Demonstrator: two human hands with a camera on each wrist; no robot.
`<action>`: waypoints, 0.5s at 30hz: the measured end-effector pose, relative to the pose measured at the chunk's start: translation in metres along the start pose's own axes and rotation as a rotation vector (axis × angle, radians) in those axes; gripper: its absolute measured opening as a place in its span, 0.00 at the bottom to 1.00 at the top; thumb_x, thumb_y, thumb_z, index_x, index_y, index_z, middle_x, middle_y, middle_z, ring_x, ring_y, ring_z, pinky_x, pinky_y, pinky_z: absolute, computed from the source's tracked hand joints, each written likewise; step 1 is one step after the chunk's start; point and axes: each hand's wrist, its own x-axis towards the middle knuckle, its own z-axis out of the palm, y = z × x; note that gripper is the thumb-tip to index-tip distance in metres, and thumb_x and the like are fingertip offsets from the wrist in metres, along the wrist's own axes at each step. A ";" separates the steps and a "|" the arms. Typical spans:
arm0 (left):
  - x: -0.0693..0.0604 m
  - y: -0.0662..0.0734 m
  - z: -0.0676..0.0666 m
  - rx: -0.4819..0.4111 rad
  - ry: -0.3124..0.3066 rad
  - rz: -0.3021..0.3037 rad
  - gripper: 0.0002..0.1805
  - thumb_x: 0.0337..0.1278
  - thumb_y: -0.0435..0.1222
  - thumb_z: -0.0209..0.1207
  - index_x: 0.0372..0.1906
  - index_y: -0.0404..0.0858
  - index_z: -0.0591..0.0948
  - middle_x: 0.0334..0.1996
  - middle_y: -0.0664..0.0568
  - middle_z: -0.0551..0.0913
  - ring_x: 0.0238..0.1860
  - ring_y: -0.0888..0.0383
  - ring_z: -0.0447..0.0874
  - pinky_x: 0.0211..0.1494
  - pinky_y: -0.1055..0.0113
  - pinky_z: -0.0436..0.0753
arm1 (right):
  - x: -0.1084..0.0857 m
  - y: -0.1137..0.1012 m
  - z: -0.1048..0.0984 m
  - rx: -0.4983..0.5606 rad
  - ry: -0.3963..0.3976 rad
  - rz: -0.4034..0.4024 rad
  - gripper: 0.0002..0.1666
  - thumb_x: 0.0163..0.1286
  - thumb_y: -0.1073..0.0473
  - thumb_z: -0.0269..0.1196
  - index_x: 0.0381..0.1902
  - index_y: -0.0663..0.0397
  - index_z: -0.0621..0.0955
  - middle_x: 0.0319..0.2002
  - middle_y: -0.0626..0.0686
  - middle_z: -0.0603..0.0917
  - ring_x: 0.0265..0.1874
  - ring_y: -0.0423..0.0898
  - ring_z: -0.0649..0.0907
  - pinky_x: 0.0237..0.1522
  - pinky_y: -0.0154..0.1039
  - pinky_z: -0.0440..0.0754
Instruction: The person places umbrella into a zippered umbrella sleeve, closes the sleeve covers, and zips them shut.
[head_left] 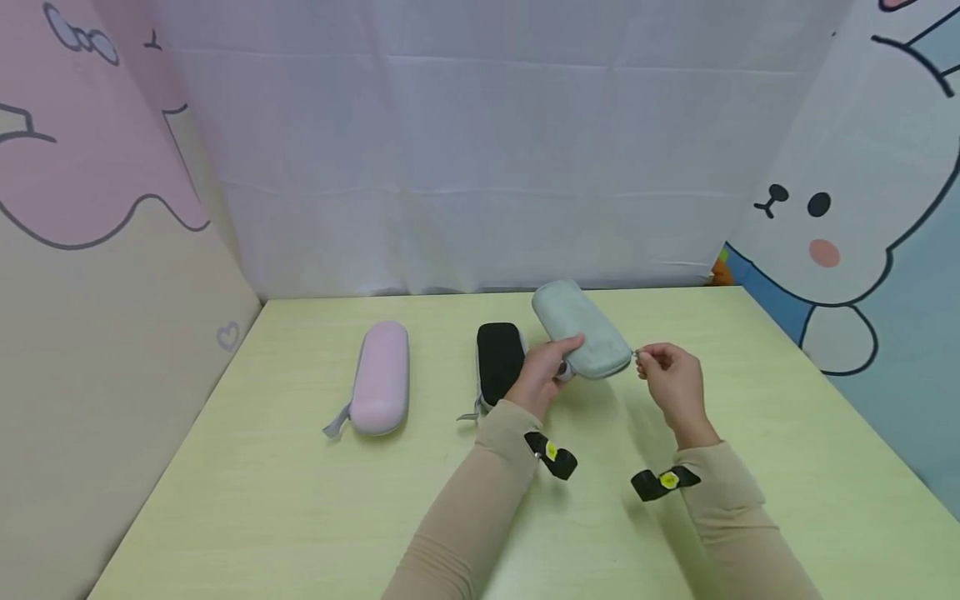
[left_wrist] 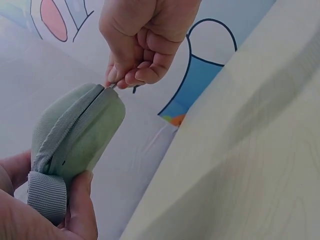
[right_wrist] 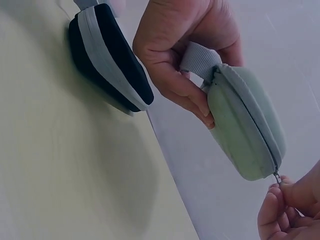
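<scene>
A pale green zippered case point(head_left: 581, 325) is held above the table by my left hand point(head_left: 538, 377), which grips it at the end with a grey ribbed strap point(left_wrist: 47, 195). Thumb and fingers of my right hand point(head_left: 673, 385) pinch the small metal zipper pull point(right_wrist: 277, 177) at the other end's corner. A thin dark line runs along the zipper point(right_wrist: 250, 117) from strap to pull; whether the seam gapes there I cannot tell. The case's inside is hidden. Just left of my left hand lies a black case point(head_left: 500, 358) with a grey zipper band, partly covered by that hand.
Farther left on the pale yellow-green table point(head_left: 300, 517) lies a pink case point(head_left: 380, 379) with a grey strap tab. A white cloth point(head_left: 480, 167) hangs behind the table's back edge. Cartoon-printed panels point(head_left: 825, 225) stand at both sides.
</scene>
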 end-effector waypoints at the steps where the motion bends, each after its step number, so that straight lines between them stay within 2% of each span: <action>1: 0.000 0.000 0.000 -0.002 0.006 0.007 0.17 0.48 0.38 0.68 0.42 0.33 0.80 0.35 0.50 0.80 0.29 0.60 0.71 0.31 0.70 0.71 | 0.000 0.000 0.000 0.004 -0.004 0.000 0.11 0.70 0.67 0.53 0.43 0.72 0.77 0.35 0.60 0.79 0.26 0.35 0.76 0.30 0.27 0.78; 7: 0.002 0.001 0.001 -0.063 0.041 0.009 0.16 0.48 0.37 0.68 0.42 0.33 0.80 0.33 0.50 0.81 0.28 0.61 0.72 0.29 0.72 0.70 | -0.001 0.000 0.003 0.010 -0.011 -0.002 0.10 0.70 0.67 0.53 0.42 0.72 0.77 0.35 0.60 0.79 0.27 0.36 0.77 0.30 0.26 0.78; 11: 0.001 0.002 0.000 -0.103 0.027 -0.006 0.17 0.50 0.35 0.66 0.44 0.32 0.78 0.33 0.50 0.80 0.28 0.61 0.74 0.28 0.73 0.72 | 0.000 0.000 0.003 0.002 -0.012 -0.010 0.11 0.70 0.67 0.53 0.42 0.72 0.77 0.35 0.60 0.79 0.29 0.40 0.79 0.30 0.25 0.77; 15: 0.003 0.002 -0.004 -0.080 -0.001 -0.036 0.10 0.45 0.32 0.61 0.34 0.35 0.75 0.29 0.50 0.78 0.24 0.59 0.71 0.25 0.70 0.71 | 0.001 0.001 0.002 -0.007 -0.007 -0.018 0.11 0.70 0.66 0.53 0.42 0.71 0.77 0.35 0.60 0.79 0.28 0.39 0.78 0.30 0.26 0.78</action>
